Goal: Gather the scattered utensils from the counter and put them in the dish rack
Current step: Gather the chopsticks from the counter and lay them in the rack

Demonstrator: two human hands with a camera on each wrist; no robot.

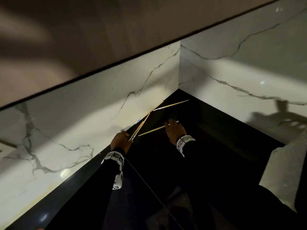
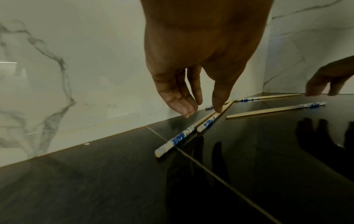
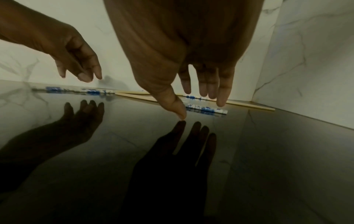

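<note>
Chopsticks point(image 2: 275, 109) lay scattered on the black counter point(image 2: 95, 181) near the marble wall point(image 2: 95, 75); left hand point(image 2: 191, 60) and right hand point(image 3: 182, 53) hovered open.

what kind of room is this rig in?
Probably a home kitchen corner: a glossy black counter meets marble-look wall tiles, with patterned chopsticks scattered on it and a cabinet underside overhead. No dish rack shows.

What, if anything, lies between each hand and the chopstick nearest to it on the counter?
Nothing visible does. The left hand has its thumb on the paired chopsticks. The right hand hovers open above a single chopstick, with only bare counter around it. The dish rack is out of view, so that route cannot be judged.
</note>
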